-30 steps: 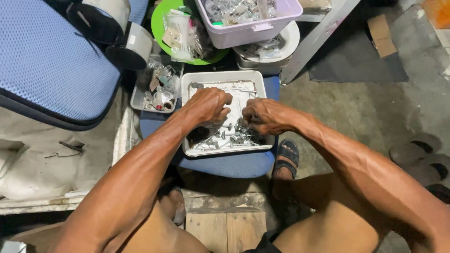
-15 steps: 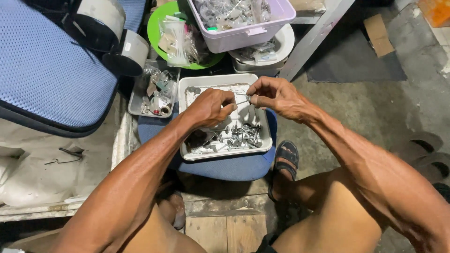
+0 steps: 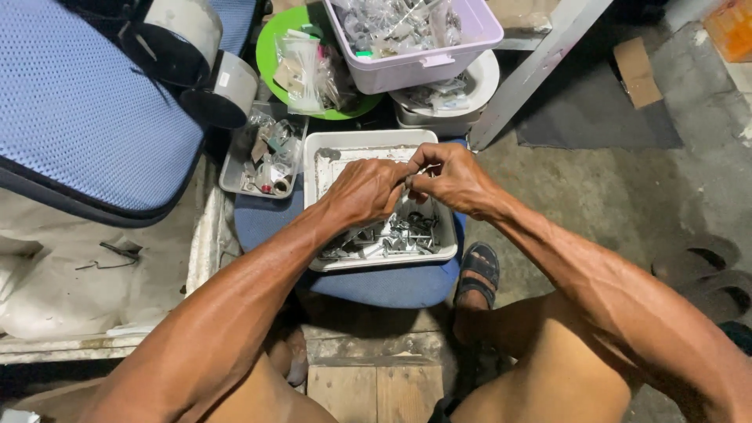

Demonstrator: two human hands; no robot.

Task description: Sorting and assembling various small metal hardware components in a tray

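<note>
white rectangular tray (image 3: 323, 205) on a blue cushion (image 3: 392, 283), holding a heap of small grey metal parts (image 3: 395, 237) along its near side. left of the tray, a shallow grey tray (image 3: 233, 174) of mixed small items. behind it, a green plate (image 3: 270, 47) with clear plastic bags (image 3: 305, 69), a lilac bin (image 3: 439, 56) full of bagged pieces, and a white bowl (image 3: 479, 84) under the bin. a blue mesh chair seat (image 3: 78, 110) fills the upper left, with two grey tape rolls (image 3: 205, 59) at its edge. a white slanted post (image 3: 540, 63) runs up to the right; a sandal (image 3: 478, 270) lies just beside the cushion on the concrete floor (image 3: 595, 188).

left hand (image 3: 364, 190) and right hand (image 3: 453, 178) meet above the middle of the tray, knuckles almost touching, hiding much of its far half. both sets of fingers are curled together and pinched at one spot between the hands, where a small metal piece (image 3: 408, 183) shows only as a sliver; which fingers bear on it cannot be told. the piece sits above the heap, clear of it.
</note>
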